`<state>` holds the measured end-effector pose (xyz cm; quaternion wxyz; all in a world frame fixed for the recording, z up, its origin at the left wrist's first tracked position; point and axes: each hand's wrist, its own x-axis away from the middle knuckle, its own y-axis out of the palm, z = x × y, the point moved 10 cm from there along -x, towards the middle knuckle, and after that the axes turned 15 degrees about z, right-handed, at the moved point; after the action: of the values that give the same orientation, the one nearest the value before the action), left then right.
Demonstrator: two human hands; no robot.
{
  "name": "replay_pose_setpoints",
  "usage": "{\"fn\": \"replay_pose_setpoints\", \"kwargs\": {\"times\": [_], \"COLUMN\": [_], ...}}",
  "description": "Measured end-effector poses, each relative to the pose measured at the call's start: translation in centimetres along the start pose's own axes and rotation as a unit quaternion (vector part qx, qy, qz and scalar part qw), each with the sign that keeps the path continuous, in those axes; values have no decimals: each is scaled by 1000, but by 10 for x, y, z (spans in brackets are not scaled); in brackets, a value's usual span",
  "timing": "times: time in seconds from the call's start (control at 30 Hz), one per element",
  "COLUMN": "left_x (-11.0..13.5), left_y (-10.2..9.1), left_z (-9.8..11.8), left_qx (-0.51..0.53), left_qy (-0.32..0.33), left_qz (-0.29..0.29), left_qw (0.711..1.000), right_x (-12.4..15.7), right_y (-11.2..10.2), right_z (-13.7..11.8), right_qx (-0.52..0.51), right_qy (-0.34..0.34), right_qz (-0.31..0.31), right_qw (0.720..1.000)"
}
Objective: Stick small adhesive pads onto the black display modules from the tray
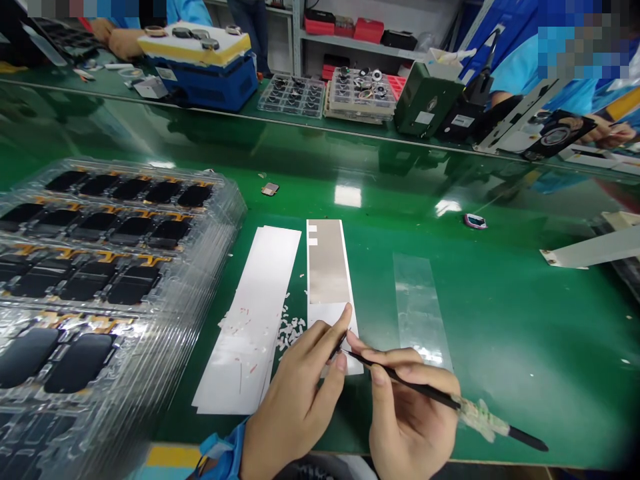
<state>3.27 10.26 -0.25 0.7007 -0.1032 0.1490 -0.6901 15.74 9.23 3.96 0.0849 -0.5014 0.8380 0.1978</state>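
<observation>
Head-worn camera, facing forward and down, close above left hand (pixel 295 390) and right hand (pixel 415 417), tabletop (pixel 525 347) below, shelf (pixel 350 44) beyond.

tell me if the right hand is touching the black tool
Touching: the head view shows the right hand gripping the black tool, its shaft pinched with no gap visible.

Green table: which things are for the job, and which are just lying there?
Seemingly in the job:
left hand, holding a small dark piece
right hand, holding a black tool
beige sheet beneath

Apparently just lying about:
clear strip
purple-rimmed piece
white scraps
</observation>
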Motion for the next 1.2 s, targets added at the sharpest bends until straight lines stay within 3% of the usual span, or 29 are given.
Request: {"fn": "replay_pose_setpoints", "kwargs": {"times": [1.0, 1.2], "left_x": [4, 1], "left_y": [2, 1], "left_z": [-4, -4], "left_qx": [-7, -37], "left_qy": [-2, 13], "left_qz": [-13, 0], "left_qw": [1000, 999], "right_x": [3, -1], "right_y": [4, -3], "right_z": [-2, -3], "right_qx": [31, 15], "right_qy": [-45, -45], "right_qz": [-26, 5], "right_qw": [998, 999]}}
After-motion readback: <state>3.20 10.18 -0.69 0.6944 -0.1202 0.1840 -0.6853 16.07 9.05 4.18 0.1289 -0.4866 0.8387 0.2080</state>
